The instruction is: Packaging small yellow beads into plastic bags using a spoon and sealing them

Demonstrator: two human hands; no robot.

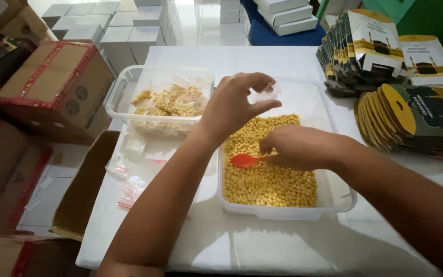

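Head view, looking down on a white table [262, 241]. My left hand [234, 105] is raised over the far end of a clear plastic tub [342, 197], its thumb and fingertips pinched on the mouth of a small clear plastic bag [268, 94]; the other fingers curl loosely. My right hand [301, 149] is closed around the handle of a small red spoon [246, 160], whose bowl lies just above or on the bed of small yellow round pieces [267, 177] filling the tub's left half. I judge the bag to be very light, limp and slippery; it is best held at the rim, pinched so the mouth stays open, since a grip lower down would collapse it. The spoon looks stiff and light, held near the handle's end. The yellow pieces appear hard, smooth and prone to roll, so a level bowl suits them. A second clear tub [124, 110], just beside the first on its left, holds filled bags. Empty bags [129, 174] lie near it, and stacked printed cardboard sleeves [411, 115] stand to the right.
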